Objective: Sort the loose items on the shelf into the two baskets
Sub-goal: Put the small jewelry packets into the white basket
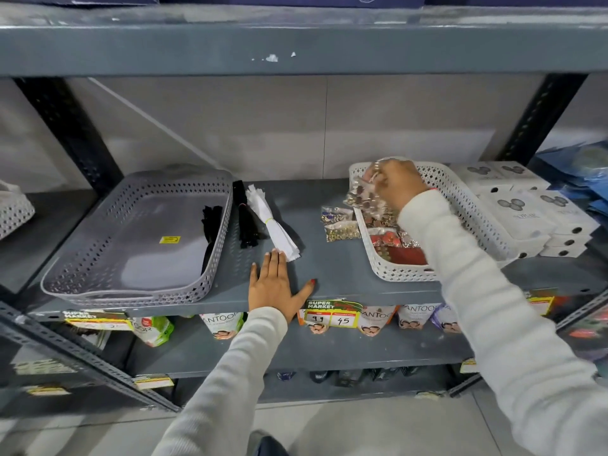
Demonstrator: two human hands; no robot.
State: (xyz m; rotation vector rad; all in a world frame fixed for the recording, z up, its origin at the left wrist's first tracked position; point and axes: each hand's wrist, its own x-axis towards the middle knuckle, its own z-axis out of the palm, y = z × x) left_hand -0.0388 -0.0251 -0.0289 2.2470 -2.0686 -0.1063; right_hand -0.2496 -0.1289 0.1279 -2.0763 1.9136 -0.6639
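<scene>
1. On the grey metal shelf [329,258], at about chest height, two perforated plastic baskets sit well apart: a grey rectangular basket [98,232] to the left and a white rectangular basket [467,205] to the right.
2. The person's left hand [274,284] lies flat on the shelf's front edge between the baskets, fingers spread and holding nothing; its fingertips almost touch the near end of a white bundle of folded strips [271,222].
3. That white bundle, tied round the middle with a thin band, lies on the bare shelf just right of the grey basket, and a black bundle of similar strips [245,222] lies beside it, against the basket's right wall.
4. Inside the grey basket, a second black bundle [210,225] rests along the right side, and a small yellow sticker [169,239] shows on the floor.
5. The right hand [399,182] hovers over the white basket's far left corner, fingers pinched around a clear packet of small brown pieces [365,192].
6. Red and gold packets [391,241] already lie in the white basket.
7. Two small clear packets of beads [339,223] remain on the shelf, just left of the white basket.
8. White boxes with round cut-outs [526,209] are stacked right of the white basket.
</scene>
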